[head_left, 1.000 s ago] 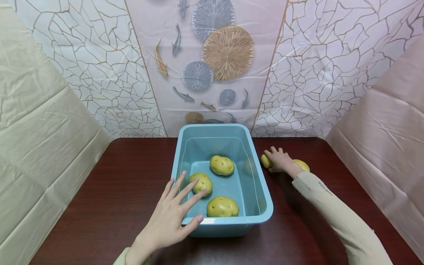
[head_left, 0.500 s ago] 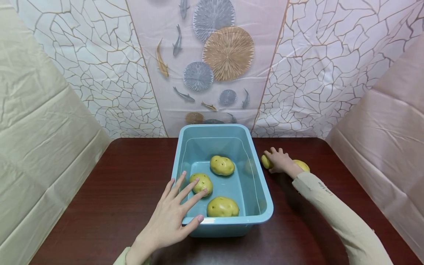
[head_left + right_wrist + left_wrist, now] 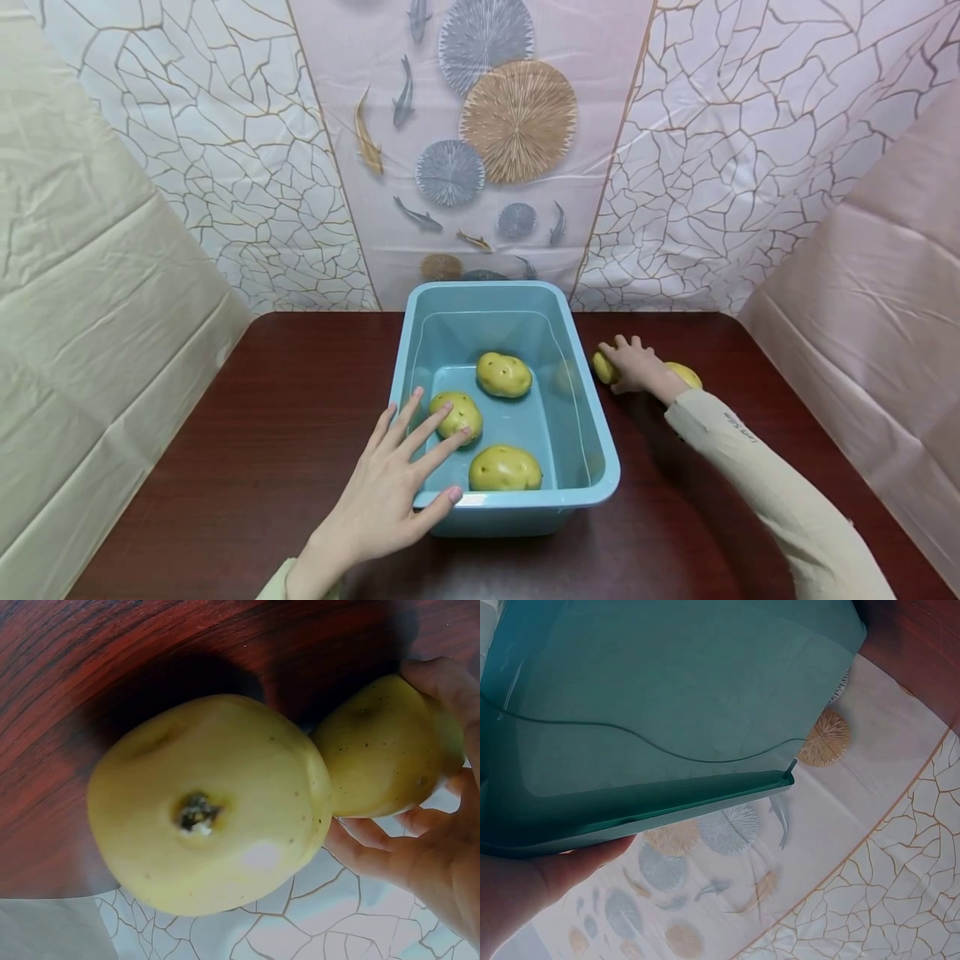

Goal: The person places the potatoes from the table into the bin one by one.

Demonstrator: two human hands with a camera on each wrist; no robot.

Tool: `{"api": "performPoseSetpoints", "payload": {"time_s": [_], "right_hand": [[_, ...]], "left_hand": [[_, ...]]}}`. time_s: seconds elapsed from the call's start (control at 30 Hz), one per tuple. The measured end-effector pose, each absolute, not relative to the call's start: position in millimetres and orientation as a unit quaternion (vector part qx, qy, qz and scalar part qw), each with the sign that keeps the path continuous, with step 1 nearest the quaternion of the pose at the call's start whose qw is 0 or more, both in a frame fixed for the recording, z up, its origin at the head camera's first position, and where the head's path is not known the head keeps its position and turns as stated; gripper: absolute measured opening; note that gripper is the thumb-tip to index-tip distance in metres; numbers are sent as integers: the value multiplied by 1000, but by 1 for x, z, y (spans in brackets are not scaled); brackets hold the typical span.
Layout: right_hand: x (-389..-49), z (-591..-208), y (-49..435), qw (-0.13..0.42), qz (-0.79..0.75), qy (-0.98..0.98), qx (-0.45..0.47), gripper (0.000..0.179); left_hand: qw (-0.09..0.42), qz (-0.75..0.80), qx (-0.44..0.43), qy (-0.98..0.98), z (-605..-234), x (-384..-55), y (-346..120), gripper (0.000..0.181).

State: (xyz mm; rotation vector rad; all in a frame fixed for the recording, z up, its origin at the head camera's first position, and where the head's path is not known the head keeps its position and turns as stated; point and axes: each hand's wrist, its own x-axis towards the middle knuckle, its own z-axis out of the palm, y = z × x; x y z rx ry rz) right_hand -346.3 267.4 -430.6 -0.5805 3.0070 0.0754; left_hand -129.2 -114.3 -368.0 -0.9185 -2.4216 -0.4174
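A potato [image 3: 603, 368] is just right of the tub [image 3: 525, 499], with your right hand [image 3: 636, 367] curled round it, thumb and fingers on opposite sides. A second potato [image 3: 685, 374] lies on the counter [image 3: 300, 375] farther right of the tub. Your left hand [image 3: 382, 492], fingers spread, grasps nothing and touches the tub's near left rim. Inside the tub lie three more potatoes [image 3: 504, 375].

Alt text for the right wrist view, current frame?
A person's right-hand grip holds a speckled, smooth yellow potato at the right. A bigger-looking, rounded yellow potato with a dark pit dominates the centre, partly covering it. Also visible: dark-red wood-grain tabletop, white cloth with brown crackle lines.
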Motion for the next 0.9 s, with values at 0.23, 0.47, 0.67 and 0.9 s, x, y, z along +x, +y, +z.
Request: {"api": "performPoseSetpoints", "payload": {"time_s": [0.23,0.47,0.67,0.9], "right_hand": [[-343,-427,266,34,30,979,-197,76],[-339,-423,268,7,30,976,-214,76],[-339,-422,270,-21,20,973,-231,74],[-335,-414,269,-38,20,971,-235,74]], "left_hand": [[255,-152,-337,-894,-368,-129,-114,47],[249,-149,-334,-897,-368,-129,-115,48],[247,-150,-333,-898,-368,-129,-115,48],[252,-150,-335,-895,-369,-129,-114,48]]}}
